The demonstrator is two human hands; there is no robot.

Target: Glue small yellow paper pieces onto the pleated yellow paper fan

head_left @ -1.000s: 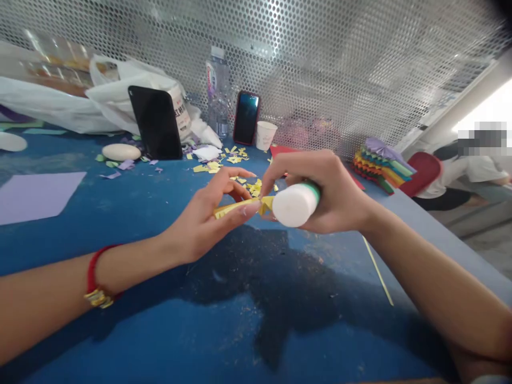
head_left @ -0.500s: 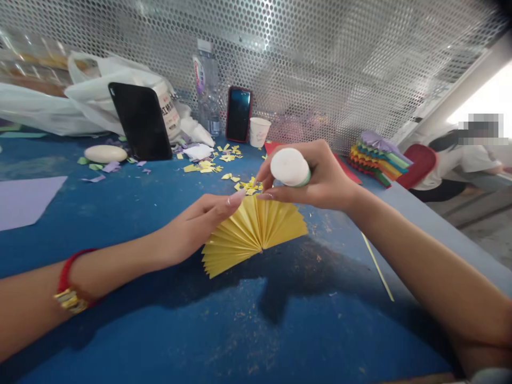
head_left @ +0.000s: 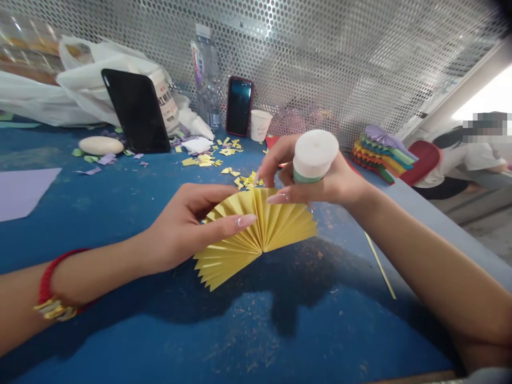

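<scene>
A pleated yellow paper fan (head_left: pixel 236 237) is spread in a half circle above the blue table, its folds meeting at the lower middle. My left hand (head_left: pixel 190 224) grips its left side, thumb across the front pleats and fingers behind. In my right hand (head_left: pixel 330 184) is what looks like a glue stick (head_left: pixel 316 152), white at its round end with a green band. The thumb and fingers of that hand also touch the fan's upper edge. The far end of the stick is hidden by the hand.
Yellow paper scraps (head_left: pixel 248 180) lie behind the fan. A black phone or tablet (head_left: pixel 138 112), a second phone (head_left: pixel 239 105), a paper cup (head_left: pixel 261 125) and a plastic bottle (head_left: pixel 206 80) stand at the back. Folded coloured paper (head_left: pixel 380 154) is stacked right, before a seated person (head_left: pixel 460 160).
My left thumb has come from the fan's top edge onto its front pleats. The fan has tilted up slightly, and my right hand has moved a little right with the glue stick.
</scene>
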